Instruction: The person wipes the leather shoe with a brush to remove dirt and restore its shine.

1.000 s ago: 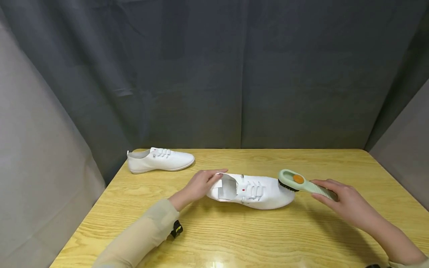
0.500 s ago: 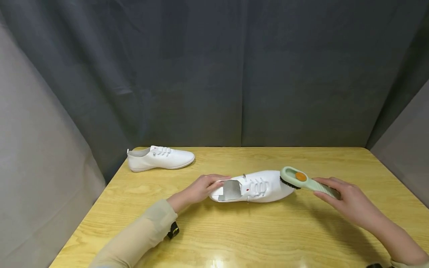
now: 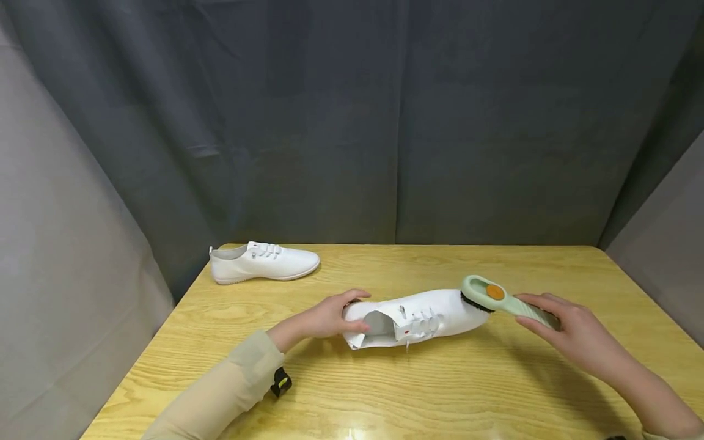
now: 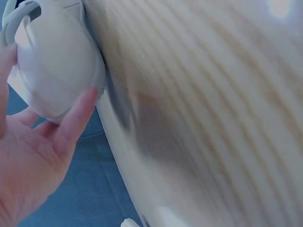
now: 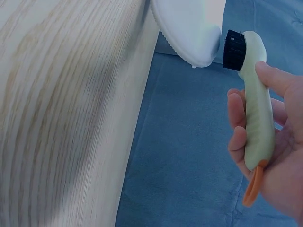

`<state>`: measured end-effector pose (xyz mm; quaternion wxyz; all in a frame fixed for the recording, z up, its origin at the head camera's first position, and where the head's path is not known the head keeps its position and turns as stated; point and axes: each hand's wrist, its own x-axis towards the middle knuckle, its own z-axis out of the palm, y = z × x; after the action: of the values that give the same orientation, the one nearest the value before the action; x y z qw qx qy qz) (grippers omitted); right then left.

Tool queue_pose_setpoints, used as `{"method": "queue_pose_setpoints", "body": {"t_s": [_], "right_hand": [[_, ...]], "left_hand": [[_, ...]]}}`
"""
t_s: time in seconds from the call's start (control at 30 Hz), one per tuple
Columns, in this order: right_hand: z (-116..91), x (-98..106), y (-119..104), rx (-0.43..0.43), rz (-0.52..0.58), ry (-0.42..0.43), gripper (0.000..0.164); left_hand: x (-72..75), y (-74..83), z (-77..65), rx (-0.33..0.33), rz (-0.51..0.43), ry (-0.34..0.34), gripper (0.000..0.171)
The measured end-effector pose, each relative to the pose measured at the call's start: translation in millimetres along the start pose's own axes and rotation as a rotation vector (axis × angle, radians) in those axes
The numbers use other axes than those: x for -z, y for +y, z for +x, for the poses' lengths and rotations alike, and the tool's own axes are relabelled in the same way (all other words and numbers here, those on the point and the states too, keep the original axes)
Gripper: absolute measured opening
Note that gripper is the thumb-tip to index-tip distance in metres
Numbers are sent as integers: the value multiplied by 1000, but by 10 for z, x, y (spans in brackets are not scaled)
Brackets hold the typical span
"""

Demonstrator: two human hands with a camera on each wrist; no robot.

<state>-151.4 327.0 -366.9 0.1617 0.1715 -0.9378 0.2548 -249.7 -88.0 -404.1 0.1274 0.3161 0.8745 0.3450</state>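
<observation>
A white lace-up shoe [image 3: 448,310] is tipped in the head view, its opening facing the person and its toe pointing right. My left hand [image 3: 326,316] grips it by the heel, thumb at the collar; in the left wrist view, fingers and thumb wrap the rounded heel [image 4: 61,61]. My right hand [image 3: 577,333] holds a pale green shoe brush [image 3: 519,307] by its handle. An orange button [image 3: 495,292] sits on the brush head, and an orange loop [image 5: 253,187] hangs from the handle's end. In the right wrist view, the black bristles [image 5: 234,50] face the toe, close beside it.
Another white shoe [image 3: 269,263] stands upright at the table's back left corner. The wooden table [image 3: 407,391] spreads beneath both hands. Dark curtains [image 3: 308,122] hang behind it, with lighter cloth [image 3: 66,244] on the left side. A black wrist strap [image 3: 281,382] shows under the left sleeve.
The held shoe has rolled in my left hand, so its opening and laces now turn towards the person. My left thumb has shifted down along the collar. The brush has moved slightly right.
</observation>
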Motion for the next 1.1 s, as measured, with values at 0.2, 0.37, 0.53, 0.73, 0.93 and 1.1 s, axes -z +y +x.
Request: {"method": "queue_pose_setpoints", "body": {"t_s": [0.2,0.37,0.53,0.73,0.93,1.1], "right_hand": [[-5,-10,-5,6,15,7,34],[7,4,-26,27,3,36,34],[18,12,-38,26,3,42,34],[25,20,-55,14,17,28,34],[28,23,-70,13,25,21,35],[14,17,-69,14,24,25,35]], "left_hand": [[-31,-16,-22,29,-62,-4,73],[-29,-2,20,11,-55,58,71],[-7,-29,39,7,-57,57,76],[-13,-107,-46,59,-178,-58,82],[-23,-155,-90,66,-321,-77,83],[-32,-172,-131,74,-356,-66,79]]}}
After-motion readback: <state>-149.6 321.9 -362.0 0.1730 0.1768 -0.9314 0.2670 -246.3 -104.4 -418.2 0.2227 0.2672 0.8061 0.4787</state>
